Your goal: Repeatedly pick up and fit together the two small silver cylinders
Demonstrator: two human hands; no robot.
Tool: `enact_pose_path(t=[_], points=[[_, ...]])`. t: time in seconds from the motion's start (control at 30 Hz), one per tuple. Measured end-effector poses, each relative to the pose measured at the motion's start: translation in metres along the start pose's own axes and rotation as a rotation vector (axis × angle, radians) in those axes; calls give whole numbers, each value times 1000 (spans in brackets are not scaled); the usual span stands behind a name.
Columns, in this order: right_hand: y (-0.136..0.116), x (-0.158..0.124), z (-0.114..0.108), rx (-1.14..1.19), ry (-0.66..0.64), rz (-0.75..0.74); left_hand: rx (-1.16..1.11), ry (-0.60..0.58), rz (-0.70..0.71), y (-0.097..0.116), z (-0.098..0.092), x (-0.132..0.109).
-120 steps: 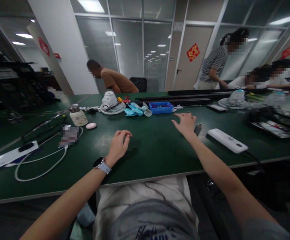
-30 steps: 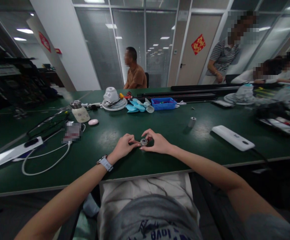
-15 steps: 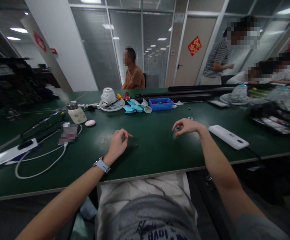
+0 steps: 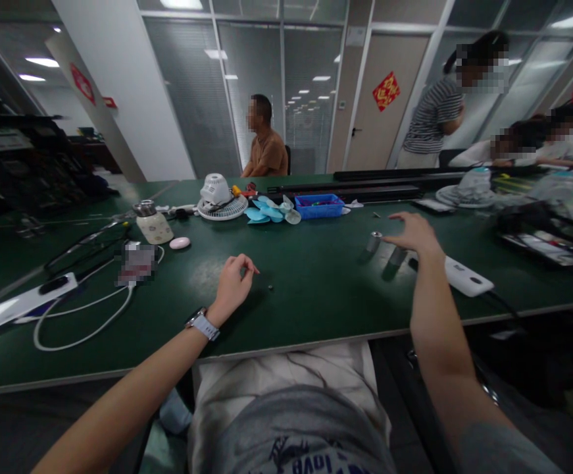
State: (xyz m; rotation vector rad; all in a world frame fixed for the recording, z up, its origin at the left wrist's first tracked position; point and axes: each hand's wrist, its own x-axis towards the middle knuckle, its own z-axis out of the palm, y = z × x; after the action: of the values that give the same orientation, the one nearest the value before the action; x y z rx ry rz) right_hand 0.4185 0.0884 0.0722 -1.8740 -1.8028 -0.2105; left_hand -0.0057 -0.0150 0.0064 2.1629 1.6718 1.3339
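Two small silver metal cylinders [image 4: 373,241] sit on the dark green workbench [image 4: 310,316], just ahead of the right hand [image 4: 413,235]. The nearer cylinder [image 4: 397,256] lies almost under its fingertips and the other a little farther left. The right hand is open, with fingers spread and nothing visible in its grip; whether it touches the nearer cylinder cannot be told. Just right of that hand, past the wrist, lies a white rectangular power bank [image 4: 468,276] with a black cable.

The left hand [image 4: 233,287] is empty and loosely curled, resting over the bench, with a round-faced smartwatch on a pale grey strap [image 4: 202,324] at its wrist. A tiny dark object [image 4: 270,288], too small to identify, lies just beside its fingertips. Well ahead of the left hand stand a white desk fan [image 4: 220,197] and loose light-blue plastic fan blades [image 4: 266,210].
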Motion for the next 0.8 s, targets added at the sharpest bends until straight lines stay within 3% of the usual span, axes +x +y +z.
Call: enact_pose_path(t=[0.03, 0.1, 0.13, 0.27, 0.33, 0.4, 0.5, 0.6, 0.73, 0.8], points=[[-20, -4, 1, 52, 120, -83, -15, 10, -6, 0, 0, 0], [-68, -18, 8, 217, 228, -256, -58, 9, -36, 0, 0, -1], [-93, -29, 15, 303, 192, -389, -79, 2, -57, -1, 0, -1], [-174, -80, 57, 436, -222, -940, -91, -7, -90, -1, 0, -3], [-192, -100, 77, 404, -326, -1043, -69, 3, -68, 0, -1, -3], [-198, -110, 88, 383, -330, -1041, -49, 1, -48, 0, -1, -4], [-192, -102, 86, 360, -265, -992, -26, -20, -42, 0, -1, -4], [-166, -70, 60, 275, -170, -854, -25, -35, -39, -1, -1, -3], [-87, -24, 8, 133, -23, -348, -28, -46, -39, -2, 0, -3], [-38, -11, -13, 65, -31, -35, -24, -57, -35, -2, 1, -3]])
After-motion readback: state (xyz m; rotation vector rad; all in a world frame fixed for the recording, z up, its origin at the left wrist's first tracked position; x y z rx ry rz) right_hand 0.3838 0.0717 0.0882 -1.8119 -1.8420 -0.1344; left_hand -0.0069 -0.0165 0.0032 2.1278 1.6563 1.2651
